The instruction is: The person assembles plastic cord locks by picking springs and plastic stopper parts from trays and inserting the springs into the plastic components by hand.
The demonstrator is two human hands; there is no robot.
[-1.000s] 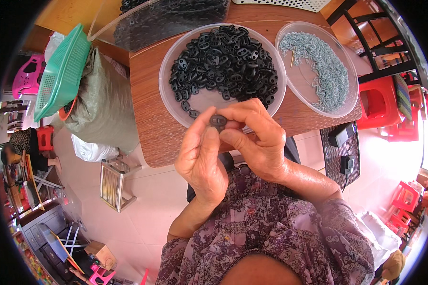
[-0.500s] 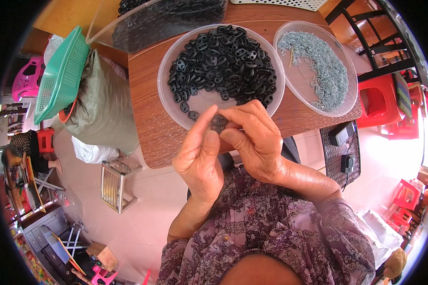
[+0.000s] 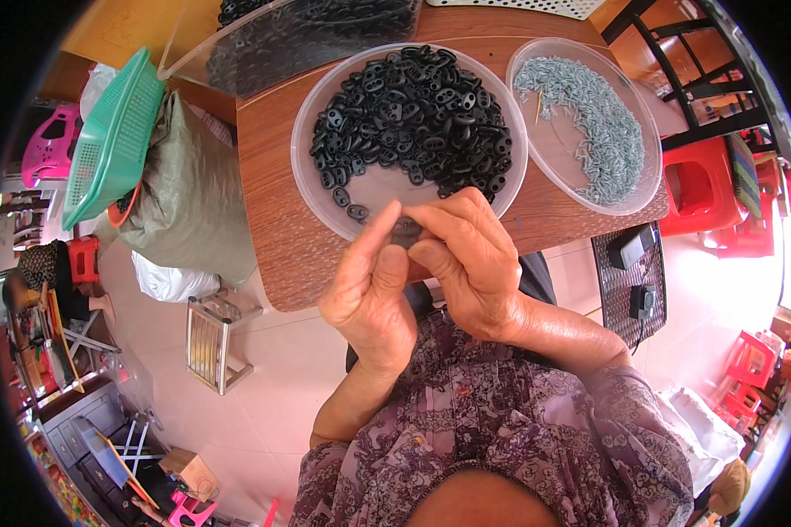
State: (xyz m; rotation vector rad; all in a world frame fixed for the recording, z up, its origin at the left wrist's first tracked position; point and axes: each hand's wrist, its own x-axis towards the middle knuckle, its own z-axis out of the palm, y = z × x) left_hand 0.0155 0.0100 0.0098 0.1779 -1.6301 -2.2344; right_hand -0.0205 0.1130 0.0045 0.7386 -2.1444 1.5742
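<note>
Between my two hands, in front of the round tub, is a small dark oval piece [image 3: 404,230] like the two-hole pieces in that tub. My left hand [image 3: 369,303] pinches it from the left with thumb and forefinger. From the right, the thumb and forefinger of my right hand [image 3: 470,268] close on it too. Fingertips cover much of the piece. Just beyond, the clear round tub [image 3: 301,167] holds a heap of black oval two-hole pieces [image 3: 422,114]. A second clear tub [image 3: 549,162] at its right contains many small grey-blue metallic pins or screws [image 3: 602,119].
Both tubs stand on a brown wooden table [image 3: 277,255]. Behind them is a clear bin [image 3: 316,53] of black pieces. A green basket [image 3: 114,149] and a sack [image 3: 193,193] are at left, above a metal stool [image 3: 215,347]. Red stools [image 3: 699,184] stand at right.
The piece between my fingertips has tilted, and less of its face shows. Both hands have shifted very slightly; the tubs stay put.
</note>
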